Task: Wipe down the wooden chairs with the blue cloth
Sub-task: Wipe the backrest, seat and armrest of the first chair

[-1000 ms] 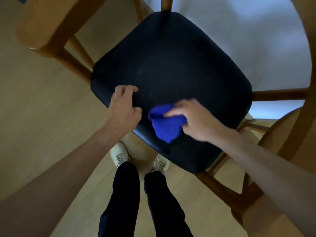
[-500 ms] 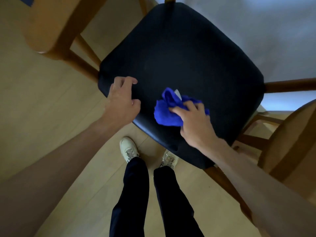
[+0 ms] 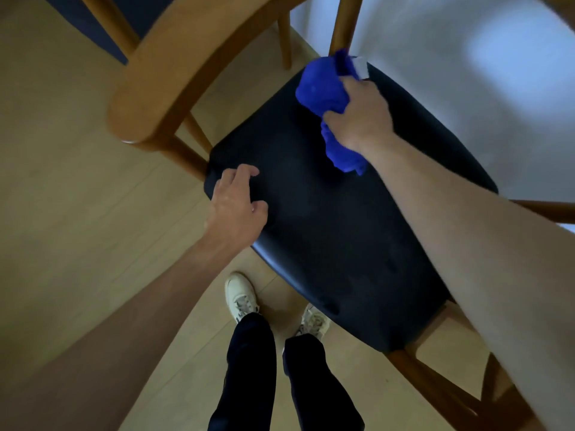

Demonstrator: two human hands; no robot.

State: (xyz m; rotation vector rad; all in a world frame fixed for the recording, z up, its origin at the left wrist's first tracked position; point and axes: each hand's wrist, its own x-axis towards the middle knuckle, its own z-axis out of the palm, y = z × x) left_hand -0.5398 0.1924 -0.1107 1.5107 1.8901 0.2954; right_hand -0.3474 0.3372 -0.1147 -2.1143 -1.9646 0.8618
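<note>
Hands at work on a dark chair seat, the wiping judged to be only partly done.

Seen from the head camera, the right hand (image 3: pixel 357 115) is closed round the bunched blue cloth (image 3: pixel 323 88), which is held at the far edge of the black seat (image 3: pixel 336 231), just below a wooden post (image 3: pixel 343 23) of the chair back; the left hand (image 3: pixel 235 206) is laid with loosely spread fingers on the seat's near-left corner, and nothing is gripped by it. The seat is smooth, padded and rounded at its corners, with a dull sheen; the cloth is soft and crumpled, with a pale tag showing. The curved wooden backrest (image 3: pixel 174 79) and the legs look unwiped as yet, so most of the woodwork is judged to remain.
</note>
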